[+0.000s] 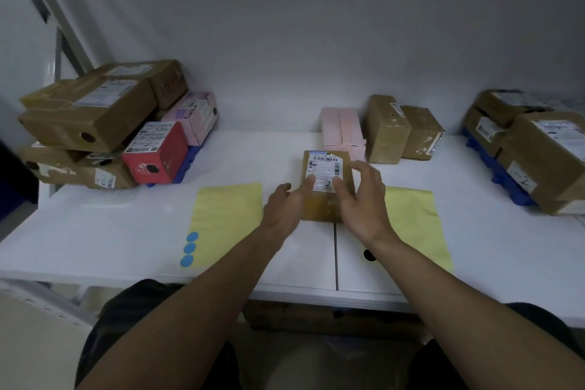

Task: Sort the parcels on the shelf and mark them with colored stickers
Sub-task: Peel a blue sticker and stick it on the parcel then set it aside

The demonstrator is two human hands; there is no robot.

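Steadying the small parcel (pixel 320 209): left hand (pixel 285 206) grips its edge, right hand (pixel 362 199) rests spread fingers (pixel 338 184) on top. I'd read the label (pixel 324 166) properly before picking stickers (pixel 189 248).

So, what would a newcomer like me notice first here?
Most likely the small brown parcel at the middle of the white shelf, with the left hand and right hand on it. Next come the red box in the pile of parcels at the left, and three blue stickers on a yellow sheet near the front.
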